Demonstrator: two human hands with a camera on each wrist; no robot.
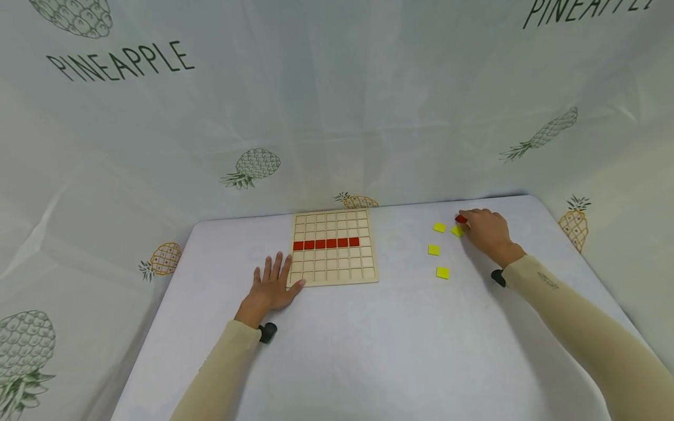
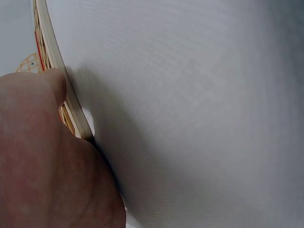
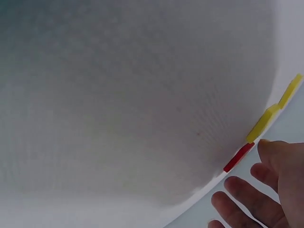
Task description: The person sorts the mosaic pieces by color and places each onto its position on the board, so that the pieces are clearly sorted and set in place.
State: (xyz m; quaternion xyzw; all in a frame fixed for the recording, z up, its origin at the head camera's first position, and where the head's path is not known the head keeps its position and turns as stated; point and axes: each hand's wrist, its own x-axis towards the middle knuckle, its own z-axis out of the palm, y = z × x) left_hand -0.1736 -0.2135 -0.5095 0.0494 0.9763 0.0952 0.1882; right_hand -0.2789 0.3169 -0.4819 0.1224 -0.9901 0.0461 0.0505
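Note:
A pale wooden grid board [image 1: 334,278] lies at the far side of the table, with several red tiles [image 1: 331,243] in one row. My left hand [image 1: 271,292] rests flat beside its left edge, fingers spread. The left thumb touches the board's near-left corner; the left wrist view shows the board's edge [image 2: 71,97] against that hand. Far to the right, my right hand [image 1: 487,234] reaches over a single red tile [image 1: 461,218]. In the right wrist view this red tile [image 3: 238,157] lies on the table near the parted thumb and fingers [image 3: 247,197].
Several yellow tiles lie between the board and my right hand, one [image 1: 456,231] close to the right thumb and another [image 1: 442,273] nearest me. The white table [image 1: 358,356] ends at a back edge just beyond the board, where a pineapple-print cloth [image 1: 337,117] hangs.

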